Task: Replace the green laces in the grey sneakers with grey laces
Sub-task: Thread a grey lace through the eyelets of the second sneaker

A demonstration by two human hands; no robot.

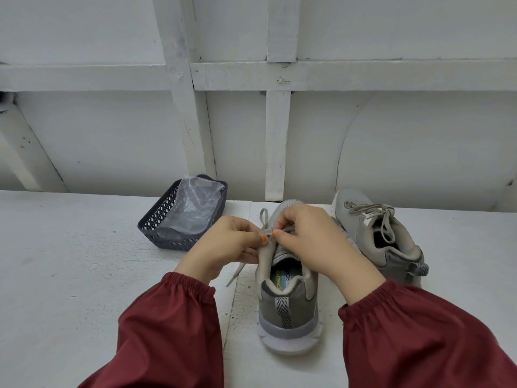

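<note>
Two grey sneakers sit on the white painted tabletop: the near sneaker at lower centre, heel toward the bottom edge, and the second sneaker just beside it on the right, laced and tied in grey. Over the near tongue the left hand and right hand meet, fingers of both clamped on a flat grey lace whose loose end trails lower left. Open tabletop spreads left of the hands. At centre left a dark lattice plastic basket holding a clear bag stands near the white battened wall. Maroon sleeves with gathered cuffs fill the bottom.
</note>
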